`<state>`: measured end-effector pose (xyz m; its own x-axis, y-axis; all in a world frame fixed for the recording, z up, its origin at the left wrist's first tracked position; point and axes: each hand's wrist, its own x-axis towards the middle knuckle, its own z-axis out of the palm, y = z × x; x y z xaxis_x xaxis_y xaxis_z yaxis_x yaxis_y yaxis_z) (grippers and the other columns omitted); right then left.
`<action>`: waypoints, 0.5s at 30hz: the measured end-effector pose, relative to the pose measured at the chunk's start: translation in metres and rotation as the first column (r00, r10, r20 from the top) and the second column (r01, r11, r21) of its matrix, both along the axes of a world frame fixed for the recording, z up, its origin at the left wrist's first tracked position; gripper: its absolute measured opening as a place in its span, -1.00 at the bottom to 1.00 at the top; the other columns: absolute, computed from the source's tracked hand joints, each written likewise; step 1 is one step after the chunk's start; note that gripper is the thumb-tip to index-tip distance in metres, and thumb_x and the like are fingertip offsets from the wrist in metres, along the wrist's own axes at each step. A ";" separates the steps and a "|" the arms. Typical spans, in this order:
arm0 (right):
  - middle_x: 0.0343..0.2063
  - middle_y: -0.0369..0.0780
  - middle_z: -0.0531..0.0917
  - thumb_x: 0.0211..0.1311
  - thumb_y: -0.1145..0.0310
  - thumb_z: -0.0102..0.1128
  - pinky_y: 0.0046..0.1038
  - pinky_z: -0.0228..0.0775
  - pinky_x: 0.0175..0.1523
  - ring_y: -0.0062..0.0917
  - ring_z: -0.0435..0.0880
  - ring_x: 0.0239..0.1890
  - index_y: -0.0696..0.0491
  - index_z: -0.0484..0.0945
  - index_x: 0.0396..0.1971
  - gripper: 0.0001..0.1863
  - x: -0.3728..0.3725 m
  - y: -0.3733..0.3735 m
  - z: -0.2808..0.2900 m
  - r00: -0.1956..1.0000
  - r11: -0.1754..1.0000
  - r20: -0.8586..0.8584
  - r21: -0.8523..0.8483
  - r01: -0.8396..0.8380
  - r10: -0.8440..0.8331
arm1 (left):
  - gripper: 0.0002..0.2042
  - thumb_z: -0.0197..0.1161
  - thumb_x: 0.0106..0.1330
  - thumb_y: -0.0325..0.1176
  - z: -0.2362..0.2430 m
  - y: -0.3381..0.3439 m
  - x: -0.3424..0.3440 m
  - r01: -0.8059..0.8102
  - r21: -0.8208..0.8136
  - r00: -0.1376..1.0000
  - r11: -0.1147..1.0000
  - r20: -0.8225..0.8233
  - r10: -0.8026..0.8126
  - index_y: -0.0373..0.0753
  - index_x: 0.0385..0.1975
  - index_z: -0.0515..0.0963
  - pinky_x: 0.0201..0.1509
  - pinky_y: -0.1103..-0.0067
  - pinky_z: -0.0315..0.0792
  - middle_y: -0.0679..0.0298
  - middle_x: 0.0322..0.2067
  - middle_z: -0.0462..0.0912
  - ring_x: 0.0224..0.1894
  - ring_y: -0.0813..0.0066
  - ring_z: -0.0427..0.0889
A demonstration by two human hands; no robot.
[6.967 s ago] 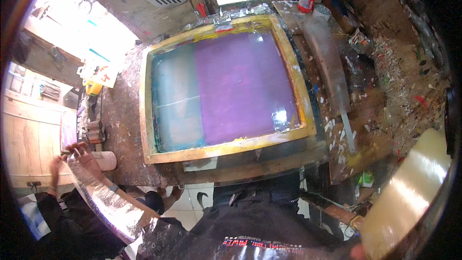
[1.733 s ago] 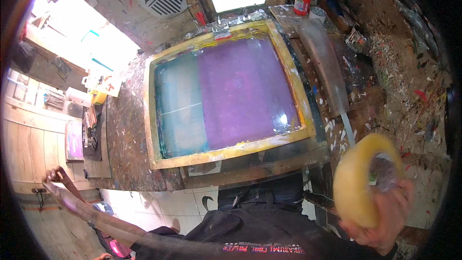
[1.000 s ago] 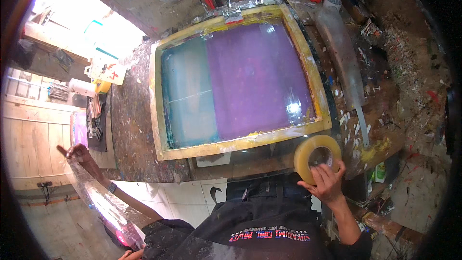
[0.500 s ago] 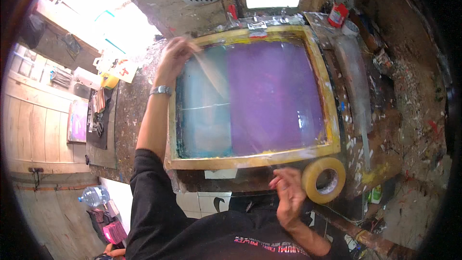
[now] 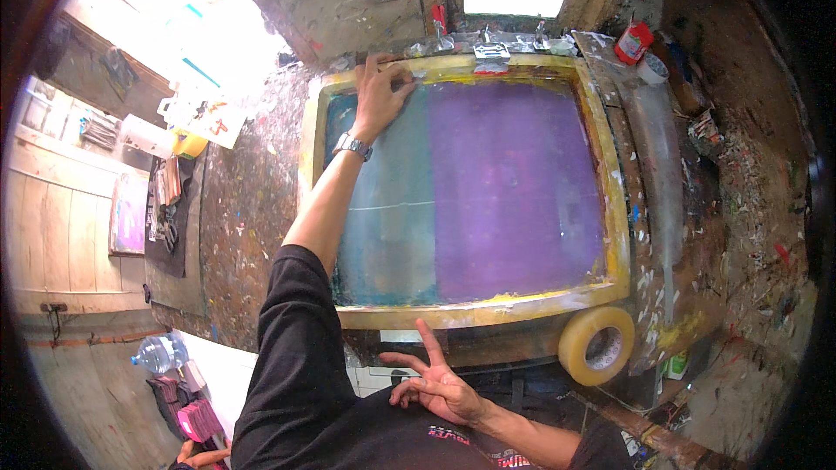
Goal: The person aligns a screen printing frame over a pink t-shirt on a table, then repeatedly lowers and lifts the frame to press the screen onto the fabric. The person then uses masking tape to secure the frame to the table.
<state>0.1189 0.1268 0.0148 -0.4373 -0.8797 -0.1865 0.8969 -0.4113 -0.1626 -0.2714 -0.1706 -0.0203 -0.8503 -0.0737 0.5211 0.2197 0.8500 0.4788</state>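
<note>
A screen-printing frame (image 5: pixel 488 311) of yellowed wood lies flat on the bench, its mesh teal on the left and purple (image 5: pixel 514 191) on the right. My left hand (image 5: pixel 381 91) is at the frame's far bar, left of the middle, fingers bent down and closed; whatever is under or between the fingertips is hidden. Close to my body, by the near bar, my right hand (image 5: pixel 440 387) has its fingers spread, with nothing visible in them. To the right of it, a big roll of clear yellowish tape (image 5: pixel 576 348) sits by the frame's near right corner.
A paint-spotted bench (image 5: pixel 252 235) surrounds the frame. A red container (image 5: pixel 633 42) and a pale cup (image 5: pixel 651 70) stand at the far right. Papers and a yellow tub (image 5: pixel 189 144) are on the left, with a plastic bottle (image 5: pixel 161 354) lower down. Metal clamps line the far edge.
My left hand has moved right along the far bar; a blurred pale strip seen beneath it before no longer shows. My right hand has shifted left and nearer, its fingers spreading.
</note>
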 end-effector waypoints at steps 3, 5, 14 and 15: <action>0.52 0.01 0.19 0.59 0.47 0.02 -0.30 0.55 0.13 -0.34 0.70 0.06 -0.59 -0.48 0.61 0.01 0.001 -0.001 -0.006 0.998 0.999 0.057 -0.046 0.019 -0.016 | -0.79 0.56 0.13 -0.32 -0.005 0.005 0.001 -0.032 -0.078 0.999 0.996 -0.041 0.029 -0.16 -0.28 0.70 0.38 0.13 0.24 0.15 0.23 0.50 0.26 -0.04 0.34; 0.52 0.00 0.19 0.59 0.47 0.02 -0.29 0.55 0.13 -0.35 0.69 0.06 -0.60 -0.48 0.61 0.01 0.000 -0.001 -0.005 0.997 0.999 0.078 -0.027 0.024 -0.022 | -0.72 0.58 0.10 -0.32 -0.009 0.004 0.004 -0.034 -0.114 0.997 0.993 -0.077 0.025 -0.18 -0.23 0.66 0.38 0.10 0.23 0.11 0.28 0.43 0.26 -0.08 0.32; 0.52 -0.02 0.19 0.60 0.42 0.05 -0.38 0.56 0.08 -0.37 0.69 0.02 -0.58 -0.47 0.62 0.00 -0.002 -0.006 -0.006 0.995 0.998 0.099 -0.052 0.034 -0.029 | 0.01 0.73 -0.14 0.10 -0.021 0.017 0.141 0.390 -0.141 0.920 0.910 0.018 -0.392 -0.38 0.18 0.25 0.56 -0.08 0.11 -0.28 0.45 -0.03 0.52 -0.33 0.00; 0.52 -0.02 0.19 0.60 0.42 0.05 -0.38 0.56 0.08 -0.37 0.70 0.02 -0.57 -0.46 0.62 -0.01 -0.002 -0.006 -0.006 0.996 0.998 0.088 -0.049 0.030 -0.026 | -0.08 0.71 -0.09 0.14 -0.022 0.029 0.172 0.475 -0.073 0.880 0.877 0.062 -0.471 -0.35 0.08 0.30 0.56 -0.08 0.13 -0.27 0.45 0.03 0.54 -0.35 -0.02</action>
